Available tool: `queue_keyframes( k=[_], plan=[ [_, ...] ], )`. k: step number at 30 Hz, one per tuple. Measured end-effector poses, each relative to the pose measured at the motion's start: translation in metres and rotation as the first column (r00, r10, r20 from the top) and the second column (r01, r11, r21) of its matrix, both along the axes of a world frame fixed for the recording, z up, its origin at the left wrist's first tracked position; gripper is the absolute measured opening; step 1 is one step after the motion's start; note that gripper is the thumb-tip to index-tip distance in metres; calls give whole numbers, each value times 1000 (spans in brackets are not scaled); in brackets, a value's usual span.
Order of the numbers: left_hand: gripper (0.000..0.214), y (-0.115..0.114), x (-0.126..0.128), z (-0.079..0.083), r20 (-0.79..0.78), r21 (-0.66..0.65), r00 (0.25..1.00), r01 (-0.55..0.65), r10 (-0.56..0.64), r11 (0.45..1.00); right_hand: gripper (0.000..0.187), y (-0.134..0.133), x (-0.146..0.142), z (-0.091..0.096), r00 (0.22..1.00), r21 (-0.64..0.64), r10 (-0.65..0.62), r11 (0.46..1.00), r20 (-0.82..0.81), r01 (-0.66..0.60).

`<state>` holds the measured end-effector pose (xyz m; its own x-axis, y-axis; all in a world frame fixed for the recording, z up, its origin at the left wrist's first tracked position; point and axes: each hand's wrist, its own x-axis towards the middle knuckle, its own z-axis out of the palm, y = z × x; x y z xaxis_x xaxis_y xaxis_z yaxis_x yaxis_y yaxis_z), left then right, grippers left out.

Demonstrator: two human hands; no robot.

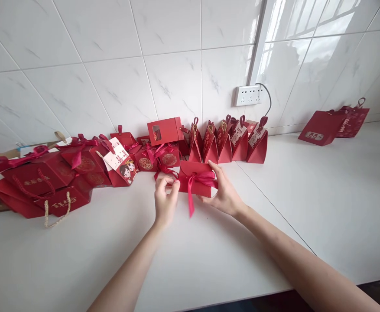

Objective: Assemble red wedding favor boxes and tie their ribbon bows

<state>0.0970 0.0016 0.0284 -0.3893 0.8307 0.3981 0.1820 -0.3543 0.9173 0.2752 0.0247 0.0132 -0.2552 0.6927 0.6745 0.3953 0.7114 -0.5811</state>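
A red gift box (194,187) with a pink-red ribbon (190,201) tied across its front is just above the counter, in the middle of the view. My right hand (225,190) grips its right end, thumb on the near side and fingers at the top. At the box's left end, my left hand (166,197) is closed in a pinch by a loop of the same ribbon; the fingertips partly hide what they hold. One ribbon tail hangs down over the box's front edge.
Behind the box stands a row of triangular red gift boxes (222,145). More red boxes with bows and rope handles (58,203) are piled to the left. Two red bags (323,127) stand far right. A power strip (248,95) is on the tiled wall.
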Motion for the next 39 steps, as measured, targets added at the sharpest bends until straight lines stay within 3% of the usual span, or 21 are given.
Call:
queue_keyframes(
  k=[3,8,12,15,18,20,22,24,26,28,31,33,36,39],
  plan=[
    [20,7,-4,-3,117,-145,989,104,-88,984,99,1,0,-1,999,44,-7,999,43,5],
    [27,10,-3,-6,238,-176,952,237,-192,955,97,5,2,-2,1000,16,13,1000,-3,-13],
    [39,8,-4,-6,211,-158,945,286,-250,945,95,9,3,-3,996,-1,42,999,-77,-43],
    [45,5,-5,-7,45,-30,961,275,-274,961,94,9,3,-3,993,-20,50,998,-110,-53],
    [29,0,-3,-7,-225,170,965,178,-138,969,93,8,3,-2,996,-7,50,999,-73,-51],
    [9,-4,-1,-5,-368,337,930,115,19,934,93,6,3,-2,997,-6,56,998,-53,-57],
    [8,-8,3,-2,-505,521,850,159,153,838,93,3,2,-1,997,-7,61,998,-45,-61],
    [17,-13,7,1,-618,618,747,267,246,740,94,1,1,0,998,12,61,998,-29,-61],
    [21,-16,10,3,-675,640,674,334,299,692,94,-1,0,1,998,44,66,997,-11,-65],
    [21,-19,13,4,-689,643,651,348,318,682,94,-2,-1,1,997,72,78,994,-4,-77],
    [18,-19,13,4,-650,638,707,307,279,706,93,-1,-1,0,995,61,91,994,-29,-89],
    [13,-17,10,3,-559,587,800,194,220,786,93,1,0,-1,994,19,82,997,-71,-81],
    [4,-10,3,1,-333,392,927,-29,172,919,93,3,2,0,988,-90,28,995,-149,-42],
    [11,-2,-4,-3,-185,210,975,-83,123,974,77,3,6,8,936,-275,-59,961,-346,-41]
  ],
)
